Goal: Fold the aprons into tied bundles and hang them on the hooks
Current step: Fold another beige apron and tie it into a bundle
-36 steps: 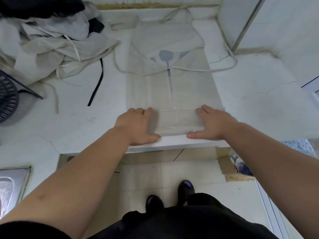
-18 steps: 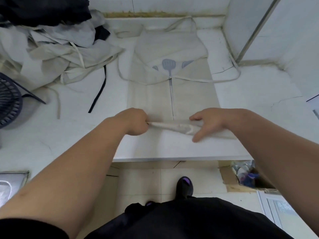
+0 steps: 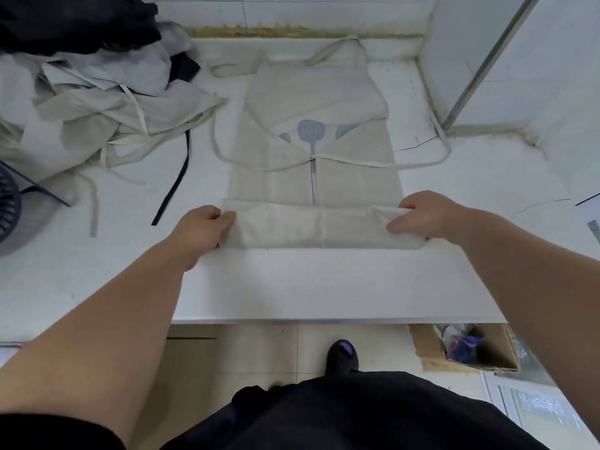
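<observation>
A beige apron [image 3: 311,177] with a blue spatula print lies flat on the white counter [image 3: 324,280], folded lengthwise into a narrow strip. Its bib is turned down and its ties [image 3: 422,162] trail out to both sides. The near end is rolled into a flat band [image 3: 311,225] across the strip. My left hand [image 3: 201,227] grips the left end of that band with curled fingers. My right hand [image 3: 425,216] grips the right end, thumb on top of the fabric.
A heap of more aprons [image 3: 91,105], beige with dark cloth on top, fills the counter's back left. A black strap [image 3: 175,186] lies beside it. A dark fan [image 3: 8,206] sits at the left edge. A cardboard box [image 3: 467,347] stands on the floor below right.
My hands went from pressing flat on the folded end near the counter's edge to gripping it. They have rolled it another turn away from me, so the band sits farther up the apron.
</observation>
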